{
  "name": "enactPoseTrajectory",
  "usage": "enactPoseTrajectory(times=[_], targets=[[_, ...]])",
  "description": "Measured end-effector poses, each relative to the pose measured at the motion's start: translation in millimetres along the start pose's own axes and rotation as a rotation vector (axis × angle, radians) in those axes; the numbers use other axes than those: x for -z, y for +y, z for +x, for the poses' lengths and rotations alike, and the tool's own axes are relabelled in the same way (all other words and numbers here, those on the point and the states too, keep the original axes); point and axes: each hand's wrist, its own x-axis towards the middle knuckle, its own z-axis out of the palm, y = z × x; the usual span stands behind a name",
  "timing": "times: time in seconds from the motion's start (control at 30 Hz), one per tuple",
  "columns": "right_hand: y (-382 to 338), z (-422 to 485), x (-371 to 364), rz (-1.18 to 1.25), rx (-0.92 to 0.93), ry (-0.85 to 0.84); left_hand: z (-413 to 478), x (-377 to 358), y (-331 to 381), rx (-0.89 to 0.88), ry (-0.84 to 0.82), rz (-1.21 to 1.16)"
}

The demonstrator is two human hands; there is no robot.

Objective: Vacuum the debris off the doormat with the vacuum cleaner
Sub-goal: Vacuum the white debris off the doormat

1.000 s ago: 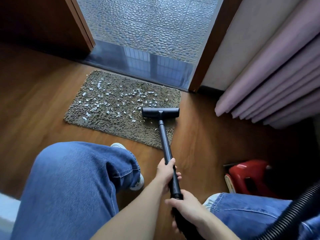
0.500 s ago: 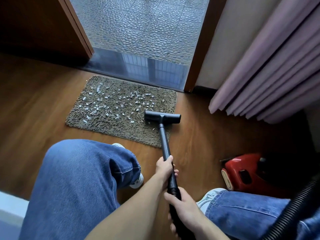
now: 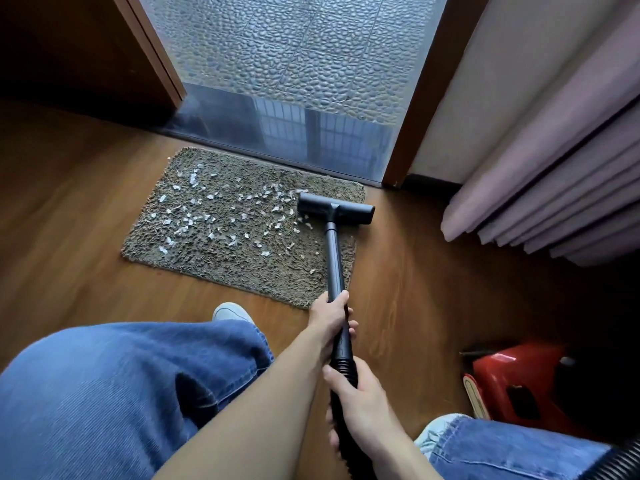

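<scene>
"Starting at the left, what fills the foreground?" asks the student.

"A bent knee in blue denim jeans (image 3: 121,393), with the toe of a white shoe (image 3: 230,311) just beyond it, on the brown wooden plank floor (image 3: 69,220)," replies the tutor.

"And the mat?"

"The rectangular, shaggy grey-brown doormat (image 3: 221,271) lies flat on the floor, its far edge just beside the dark glossy threshold strip (image 3: 277,133) of an open doorway. Beyond that is grey pebble-textured paving (image 3: 294,53). Small white scraps of debris (image 3: 194,220) are scattered over the mat's left and middle parts. Its near strip carries only a few."

"Where is the tool?"

"The black T-shaped floor nozzle (image 3: 336,209) of the vacuum cleaner sits on the mat's far right corner, its right end overhanging the wood. Its black rigid tube (image 3: 334,258) runs back toward the viewer along the mat's right side."

"How is it held?"

"The left hand (image 3: 330,320) grips the tube, fingers curled round it, just nearer than the mat's near edge. The right hand (image 3: 360,407) grips the ribbed black section behind it, fingers closed round that. The two hands are near each other but apart."

"And farther right?"

"A red plastic vacuum body (image 3: 519,386) stands on the floor. A black corrugated hose (image 3: 620,459) shows at the lower corner, and pale pink pleated curtain folds (image 3: 554,161) hang above."
</scene>
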Motion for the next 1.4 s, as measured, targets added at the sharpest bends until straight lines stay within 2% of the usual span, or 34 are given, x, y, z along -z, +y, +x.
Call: enactPoseTrajectory(times=[0.27, 0.47, 0.93, 1.4], targets=[[-34, 50, 2, 0.078, 0.042, 0.026, 41, -14, 48, -0.044, -0.029, 0.016], [-45, 50, 1, 0.098, 0.006, 0.025, 42, -16, 58, -0.045, -0.025, 0.045], [14, -40, -9, -0.180, 0.020, -0.010, -34, 31, -30, -0.008, 0.075, 0.014], [43, -82, -21, -0.330, 0.056, 0.004, -83, 64, -68, 0.027, 0.155, -0.150]])
